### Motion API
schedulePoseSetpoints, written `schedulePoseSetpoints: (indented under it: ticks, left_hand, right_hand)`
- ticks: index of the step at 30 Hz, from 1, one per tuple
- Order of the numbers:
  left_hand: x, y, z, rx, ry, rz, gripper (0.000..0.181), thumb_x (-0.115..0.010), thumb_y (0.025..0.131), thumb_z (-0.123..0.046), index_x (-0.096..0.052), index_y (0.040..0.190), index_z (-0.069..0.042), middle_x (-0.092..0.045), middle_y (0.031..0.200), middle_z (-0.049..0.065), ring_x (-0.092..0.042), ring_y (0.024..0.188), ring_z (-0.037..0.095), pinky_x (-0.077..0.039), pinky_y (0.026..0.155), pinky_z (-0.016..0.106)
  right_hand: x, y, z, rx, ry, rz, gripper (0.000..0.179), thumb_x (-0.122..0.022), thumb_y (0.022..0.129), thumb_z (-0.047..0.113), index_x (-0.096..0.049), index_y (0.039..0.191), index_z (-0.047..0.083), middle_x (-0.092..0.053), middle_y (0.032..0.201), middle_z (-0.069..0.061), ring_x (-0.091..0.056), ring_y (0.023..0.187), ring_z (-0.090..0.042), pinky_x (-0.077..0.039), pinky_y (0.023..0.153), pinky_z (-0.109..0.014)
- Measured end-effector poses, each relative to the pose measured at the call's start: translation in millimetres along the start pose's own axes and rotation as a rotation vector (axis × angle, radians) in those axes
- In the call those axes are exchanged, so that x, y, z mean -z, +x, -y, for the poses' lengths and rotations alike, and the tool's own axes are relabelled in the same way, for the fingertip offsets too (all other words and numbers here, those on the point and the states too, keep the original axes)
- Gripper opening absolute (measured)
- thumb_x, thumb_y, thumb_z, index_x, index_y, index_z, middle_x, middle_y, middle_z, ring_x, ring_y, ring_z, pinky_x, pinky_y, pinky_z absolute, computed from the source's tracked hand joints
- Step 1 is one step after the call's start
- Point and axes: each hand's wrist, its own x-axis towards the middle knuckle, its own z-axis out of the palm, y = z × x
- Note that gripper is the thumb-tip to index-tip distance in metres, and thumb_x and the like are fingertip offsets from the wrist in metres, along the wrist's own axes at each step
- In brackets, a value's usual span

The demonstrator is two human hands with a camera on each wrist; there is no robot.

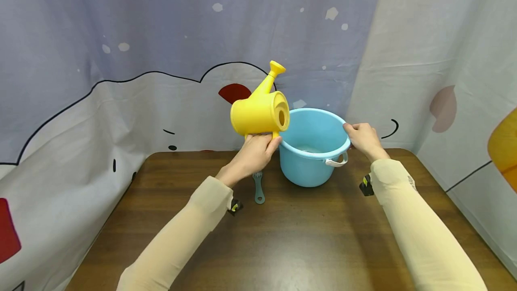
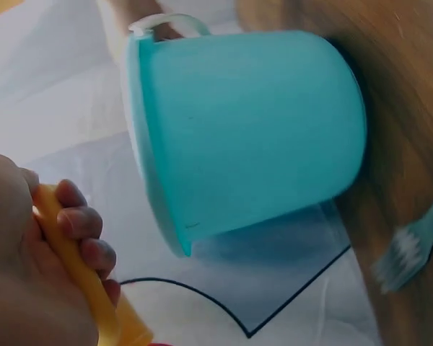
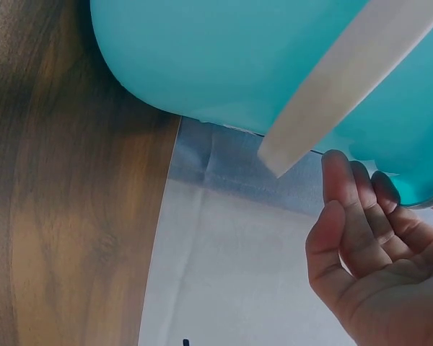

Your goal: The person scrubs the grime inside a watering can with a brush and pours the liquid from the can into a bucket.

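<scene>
In the head view my left hand [image 1: 253, 152] grips the handle of a yellow watering can [image 1: 256, 113], raised above the table's back part. The can lies tipped on its side, spout pointing up and its opening facing the bucket. In the left wrist view, fingers wrap around the yellow handle [image 2: 76, 270]. A light blue bucket [image 1: 304, 167] stands upright on the table, just right of the can. My right hand [image 1: 362, 137] holds the bucket's right rim, fingertips against its outer side in the right wrist view. The bucket's white handle [image 1: 337, 160] hangs down at the front right.
A small grey-green brush [image 1: 259, 190] with white bristles lies on the brown wooden table [image 1: 291, 241], left of the bucket and partly beneath the left hand. A patterned cloth [image 1: 161, 35] hangs behind the table and along both sides.
</scene>
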Motion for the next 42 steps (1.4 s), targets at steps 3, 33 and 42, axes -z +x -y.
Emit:
schedulePoseSetpoints:
  ticks: [3,33,42]
  left_hand:
    - [1.8,-11.5,3.0,0.064,-0.209,-0.007,0.035,-0.041,0.106,-0.033,-0.052,0.079,-0.013,-0.045,0.068,0.003,-0.045,0.064,0.019,-0.034,0.07,0.033]
    - [-33.4,-116.7,83.8,0.434,-0.931,-0.099,0.049,-0.029,0.105,-0.036,-0.042,0.07,-0.004,-0.037,0.068,0.005,-0.037,0.066,0.019,-0.031,0.069,0.031]
    - [-39.5,-135.8,104.5,0.534,-0.998,-0.184,0.043,-0.027,0.101,-0.027,-0.037,0.067,-0.004,-0.033,0.064,0.005,-0.033,0.061,0.018,-0.029,0.065,0.032]
  right_hand:
    - [0.1,-0.1,-0.6,-0.001,0.004,-0.002,0.06,-0.039,0.102,0.045,-0.061,0.123,-0.007,-0.068,0.089,-0.016,-0.064,0.071,-0.022,-0.047,0.07,-0.035]
    - [0.8,3.4,-9.7,-0.033,0.026,-0.009,0.063,-0.038,0.102,0.048,-0.06,0.125,-0.005,-0.068,0.087,-0.015,-0.063,0.066,-0.016,-0.046,0.068,-0.034]
    - [2.4,1.4,-10.1,-0.034,0.02,-0.005,0.063,-0.038,0.102,0.049,-0.06,0.126,-0.005,-0.068,0.086,-0.014,-0.063,0.065,-0.016,-0.045,0.07,-0.036]
